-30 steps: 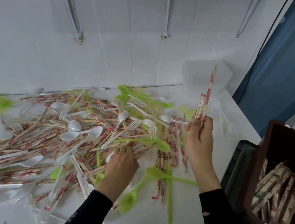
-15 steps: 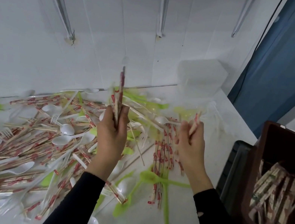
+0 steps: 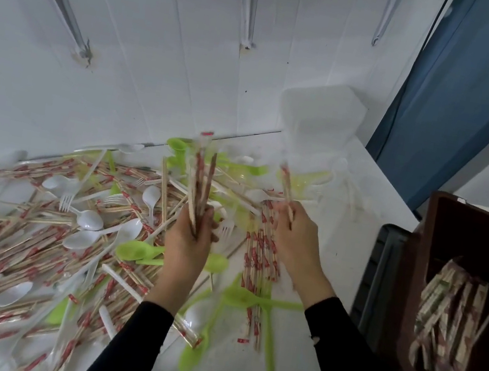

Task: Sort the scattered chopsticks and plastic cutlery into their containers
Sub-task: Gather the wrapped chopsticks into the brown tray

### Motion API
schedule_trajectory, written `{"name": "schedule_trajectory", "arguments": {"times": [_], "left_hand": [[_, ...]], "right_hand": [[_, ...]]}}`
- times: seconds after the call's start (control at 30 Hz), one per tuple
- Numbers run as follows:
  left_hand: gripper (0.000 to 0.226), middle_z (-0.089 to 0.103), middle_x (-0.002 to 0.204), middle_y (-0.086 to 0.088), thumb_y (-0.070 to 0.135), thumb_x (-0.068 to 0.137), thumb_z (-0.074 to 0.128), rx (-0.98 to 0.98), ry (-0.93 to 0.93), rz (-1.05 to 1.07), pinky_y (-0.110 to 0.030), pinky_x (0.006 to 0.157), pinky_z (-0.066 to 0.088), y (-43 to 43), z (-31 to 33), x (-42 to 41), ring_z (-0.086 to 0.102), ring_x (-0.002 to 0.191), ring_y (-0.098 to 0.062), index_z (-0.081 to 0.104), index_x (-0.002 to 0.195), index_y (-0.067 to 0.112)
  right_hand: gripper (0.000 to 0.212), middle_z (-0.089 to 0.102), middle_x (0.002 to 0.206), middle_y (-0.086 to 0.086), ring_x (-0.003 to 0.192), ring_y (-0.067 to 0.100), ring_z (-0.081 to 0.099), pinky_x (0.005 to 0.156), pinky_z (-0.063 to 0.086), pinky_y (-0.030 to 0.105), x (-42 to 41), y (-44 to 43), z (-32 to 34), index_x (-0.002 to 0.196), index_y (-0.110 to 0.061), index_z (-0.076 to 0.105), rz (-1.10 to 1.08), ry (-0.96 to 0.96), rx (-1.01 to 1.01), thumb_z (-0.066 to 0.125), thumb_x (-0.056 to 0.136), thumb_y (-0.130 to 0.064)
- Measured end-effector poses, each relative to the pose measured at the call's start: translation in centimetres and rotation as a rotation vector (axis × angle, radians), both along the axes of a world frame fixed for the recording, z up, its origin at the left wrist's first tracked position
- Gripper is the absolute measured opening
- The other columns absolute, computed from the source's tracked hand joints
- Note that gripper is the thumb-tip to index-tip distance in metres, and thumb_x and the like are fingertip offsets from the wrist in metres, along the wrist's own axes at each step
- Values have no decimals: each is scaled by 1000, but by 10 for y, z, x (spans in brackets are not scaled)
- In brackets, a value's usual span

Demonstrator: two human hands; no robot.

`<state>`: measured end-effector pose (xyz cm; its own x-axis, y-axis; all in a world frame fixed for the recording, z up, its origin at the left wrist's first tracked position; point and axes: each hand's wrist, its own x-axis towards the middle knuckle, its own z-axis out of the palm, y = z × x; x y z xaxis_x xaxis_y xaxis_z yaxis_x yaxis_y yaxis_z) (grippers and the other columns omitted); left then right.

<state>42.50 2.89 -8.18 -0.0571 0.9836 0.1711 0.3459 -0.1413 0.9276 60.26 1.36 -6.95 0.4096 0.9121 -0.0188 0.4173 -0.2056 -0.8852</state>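
A big heap of wrapped chopsticks (image 3: 32, 233), white plastic spoons (image 3: 90, 220) and forks, and green cutlery (image 3: 140, 250) covers the white table. My left hand (image 3: 189, 241) grips an upright bundle of wrapped chopsticks (image 3: 200, 177). A little to the right, my right hand (image 3: 296, 237) holds a thinner bunch of chopsticks (image 3: 286, 183) tilted to the left. Between and below the hands lies a straight row of wrapped chopsticks (image 3: 260, 253). At the right stands a dark brown bin (image 3: 422, 282) with wrapped chopsticks (image 3: 448, 319) inside.
A clear plastic container (image 3: 320, 117) sits at the table's back right corner against the white wall. A black crate (image 3: 381, 275) stands between the table's edge and the brown bin. Green spoons (image 3: 249, 299) lie on the bare table surface (image 3: 339, 251) near me.
My left hand came up out of the heap with a bundle of chopsticks and now holds it upright. My right hand has lowered and tilted its chopsticks leftward.
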Motion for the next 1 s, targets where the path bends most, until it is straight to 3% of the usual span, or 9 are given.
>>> {"name": "schedule_trajectory", "arguments": {"times": [0.07, 0.2, 0.3, 0.37, 0.47, 0.6, 0.83, 0.93, 1.0], "left_hand": [[21, 67, 69, -6, 29, 96, 61, -48, 160, -26, -33, 52, 51, 10, 7, 6, 65, 58, -17, 61, 88, 9], [26, 67, 66, 0, 35, 99, 55, -193, 232, -206, -26, 46, 44, 9, 5, 26, 56, 43, -6, 57, 95, 10], [30, 64, 74, -8, 37, 100, 53, -209, 422, -261, -35, 48, 46, 5, -5, 38, 60, 57, -24, 52, 93, 8], [35, 54, 80, -4, 41, 96, 58, -227, 602, -259, -33, 55, 36, 3, -6, 46, 52, 71, -23, 47, 91, 8], [40, 52, 96, -6, 39, 90, 67, -311, 692, -255, -29, 67, 37, -2, -6, 56, 54, 90, -24, 45, 104, 9], [38, 56, 96, -8, 33, 88, 70, -392, 654, -256, -32, 65, 38, -1, -6, 68, 57, 89, -28, 40, 98, 11], [28, 46, 68, -1, 25, 88, 62, -403, 549, -249, -26, 45, 28, 13, -1, 64, 43, 57, -17, 44, 73, 11], [20, 59, 76, -1, 28, 97, 55, -349, 404, -236, -16, 46, 34, 25, 12, 51, 52, 61, -13, 57, 90, 10], [22, 65, 79, 4, 30, 100, 53, -319, 183, -181, -13, 52, 41, 31, 25, 45, 58, 64, -7, 61, 103, 10]], "right_hand": [[29, 59, 89, 6, 69, 20, 59, 64, 53, 37, 5, 8, -7, 108, -8, 61, 42, -230, -270, 45, 101, -31], [42, 39, 121, 9, 80, 26, 53, 65, 41, 33, 6, 6, -17, 123, -6, 51, 7, -454, -454, 49, 99, -40], [38, 40, 121, 8, 84, 28, 57, 64, 41, 31, 11, 3, -19, 116, -8, 57, -45, -510, -447, 52, 98, -41], [32, 44, 116, 8, 75, 26, 51, 60, 38, 30, 15, 3, -18, 110, -8, 60, -45, -509, -433, 52, 98, -36], [28, 54, 100, 7, 71, 25, 53, 56, 36, 28, 23, 1, -15, 96, -10, 65, -71, -416, -385, 56, 92, -36], [26, 60, 74, 0, 62, 15, 53, 49, 30, 26, 29, -6, -8, 81, -14, 63, -117, -286, -363, 59, 89, -38], [27, 61, 91, 2, 77, 24, 57, 60, 39, 31, 21, -20, -12, 97, -15, 56, -126, -214, -400, 52, 94, -41], [40, 59, 99, 4, 84, 26, 59, 64, 42, 31, 18, -20, -17, 99, -14, 57, -71, -304, -443, 56, 91, -54], [46, 55, 105, 5, 90, 28, 60, 66, 41, 31, 12, -19, -18, 105, -13, 57, -35, -390, -457, 57, 90, -56]]}}
